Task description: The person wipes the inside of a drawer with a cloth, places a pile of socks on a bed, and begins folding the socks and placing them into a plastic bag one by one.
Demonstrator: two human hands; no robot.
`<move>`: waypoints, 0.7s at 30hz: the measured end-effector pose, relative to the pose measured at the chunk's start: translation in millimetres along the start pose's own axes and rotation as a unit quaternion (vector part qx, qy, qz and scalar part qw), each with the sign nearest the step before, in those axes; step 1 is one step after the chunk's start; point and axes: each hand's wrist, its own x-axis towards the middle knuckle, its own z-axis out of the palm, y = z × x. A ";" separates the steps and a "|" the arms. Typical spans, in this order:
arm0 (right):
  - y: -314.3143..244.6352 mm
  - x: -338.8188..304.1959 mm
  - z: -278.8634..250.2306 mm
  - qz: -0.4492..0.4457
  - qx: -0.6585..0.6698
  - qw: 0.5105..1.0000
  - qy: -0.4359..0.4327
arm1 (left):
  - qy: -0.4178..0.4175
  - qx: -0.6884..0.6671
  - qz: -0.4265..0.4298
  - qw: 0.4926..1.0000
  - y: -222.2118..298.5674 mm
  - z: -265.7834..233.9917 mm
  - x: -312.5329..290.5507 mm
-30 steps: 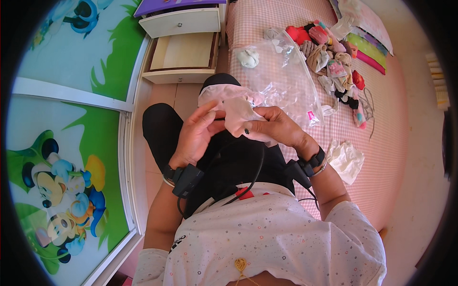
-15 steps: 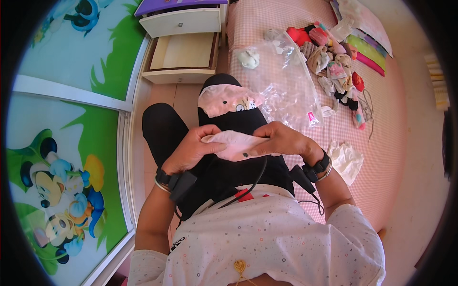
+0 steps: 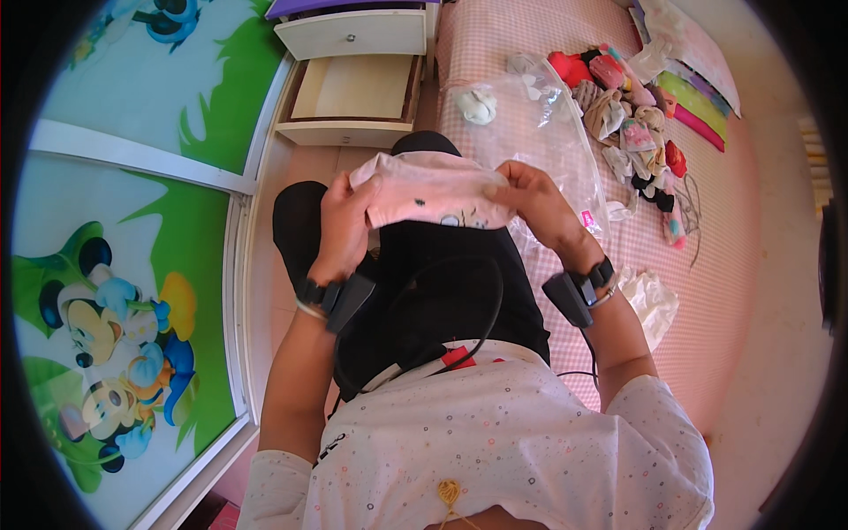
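A light pink sock [image 3: 433, 196] with a printed cartoon face and a small dark spot is stretched sideways above my thighs. My left hand [image 3: 343, 225] is closed on its left end, thumb on top. At the other end, my right hand [image 3: 541, 205] pinches the fabric between thumb and fingers. Whether one or two layers of sock lie between my hands, I cannot tell. Beyond it to the right, a clear plastic bag [image 3: 549, 115] is spread on the bed, with a rolled whitish sock [image 3: 478, 107] at its left.
A heap of mixed socks [image 3: 638, 134] lies on the pink checked bed [image 3: 707, 309]. Crumpled white plastic [image 3: 649, 305] rests near my right forearm. An open drawer [image 3: 346, 134] juts out ahead. Sliding doors [image 3: 132, 163] run along the left. A black cable [image 3: 499, 291] loops over my lap.
Both hands have moved forward, over the spot on my thigh where a pink sock lay. That sock no longer shows there separately, and the printed face now appears on the fabric between my hands.
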 end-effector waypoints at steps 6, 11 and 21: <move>23.2 42.6 -14.2 -0.002 -0.053 0.993 0.107 | 0.034 0.174 -0.027 0.984 -28.0 -8.1 37.0; 40.5 47.8 -15.5 0.040 -0.071 0.984 0.156 | 0.027 0.251 -0.053 0.966 -38.6 -14.5 40.7; 45.6 55.5 -20.5 0.016 -0.074 0.983 0.168 | -0.136 0.375 0.131 0.908 -14.2 35.7 31.9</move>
